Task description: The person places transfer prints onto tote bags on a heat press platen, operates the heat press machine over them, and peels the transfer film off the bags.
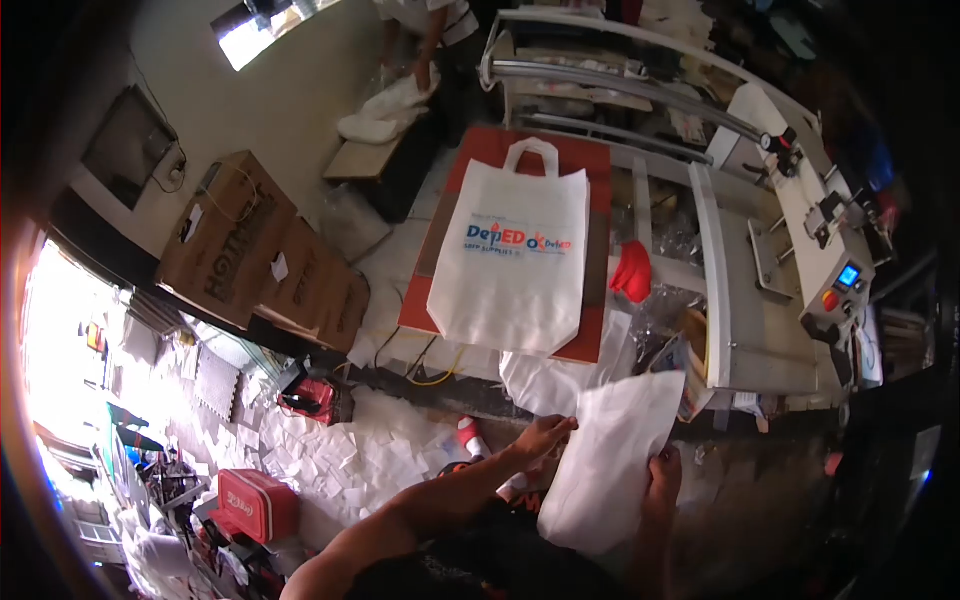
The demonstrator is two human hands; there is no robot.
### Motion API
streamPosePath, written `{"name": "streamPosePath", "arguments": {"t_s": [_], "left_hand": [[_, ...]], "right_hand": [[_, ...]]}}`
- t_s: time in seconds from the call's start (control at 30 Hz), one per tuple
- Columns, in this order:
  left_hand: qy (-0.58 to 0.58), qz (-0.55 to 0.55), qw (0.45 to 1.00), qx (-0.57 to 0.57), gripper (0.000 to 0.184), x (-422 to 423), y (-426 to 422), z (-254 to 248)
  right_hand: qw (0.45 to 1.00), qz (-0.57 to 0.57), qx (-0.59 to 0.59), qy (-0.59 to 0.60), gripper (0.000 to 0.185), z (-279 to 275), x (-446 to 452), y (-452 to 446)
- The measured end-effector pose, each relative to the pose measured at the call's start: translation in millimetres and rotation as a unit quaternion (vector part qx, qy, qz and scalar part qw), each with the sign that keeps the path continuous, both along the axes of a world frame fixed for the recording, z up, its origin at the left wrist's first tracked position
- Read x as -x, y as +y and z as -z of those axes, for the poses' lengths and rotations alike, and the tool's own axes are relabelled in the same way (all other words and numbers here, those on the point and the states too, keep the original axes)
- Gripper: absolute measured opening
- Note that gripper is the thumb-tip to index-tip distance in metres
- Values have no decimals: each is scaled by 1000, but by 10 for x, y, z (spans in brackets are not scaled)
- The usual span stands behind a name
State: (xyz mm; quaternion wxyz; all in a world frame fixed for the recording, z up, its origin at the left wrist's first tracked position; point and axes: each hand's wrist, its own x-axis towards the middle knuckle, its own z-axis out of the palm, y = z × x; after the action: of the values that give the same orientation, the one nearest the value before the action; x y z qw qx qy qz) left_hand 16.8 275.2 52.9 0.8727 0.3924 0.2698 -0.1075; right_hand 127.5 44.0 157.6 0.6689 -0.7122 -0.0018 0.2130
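A blank white bag [612,465] hangs between my hands, low in the view. My left hand [545,437] is closed on its upper left edge, and my right hand [664,478] grips its right edge. Beyond them, a white bag with blue and red print [515,290] lies flat on a red board [455,180], its handle loop toward the far side. Another white bag [545,382] lies partly under the near edge of the board, behind the one I hold.
At the right stands a machine [760,340] with a lit blue display. A red cloth [631,272] lies beside the board. Cardboard boxes [265,250] lean at the left. Scattered paper [345,450] and a red cooler [257,505] are on the floor. Another person [440,30] handles white material behind.
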Motion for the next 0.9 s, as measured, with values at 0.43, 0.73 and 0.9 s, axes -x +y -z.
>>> {"name": "streamPosePath", "arguments": {"t_s": [0.43, 0.73, 0.9], "left_hand": [[27, 214, 958, 189, 109, -134, -601, 54], [-159, 14, 900, -406, 42, -229, 454, -2764], [-273, -87, 719, -633, 38, 58, 583, -2735]], "right_hand": [[980, 17, -199, -21, 47, -1229, 34, 249], [952, 80, 141, -261, 40, -1603, -332, -336], [963, -22, 94, -251, 35, -1780, -89, 370]]}}
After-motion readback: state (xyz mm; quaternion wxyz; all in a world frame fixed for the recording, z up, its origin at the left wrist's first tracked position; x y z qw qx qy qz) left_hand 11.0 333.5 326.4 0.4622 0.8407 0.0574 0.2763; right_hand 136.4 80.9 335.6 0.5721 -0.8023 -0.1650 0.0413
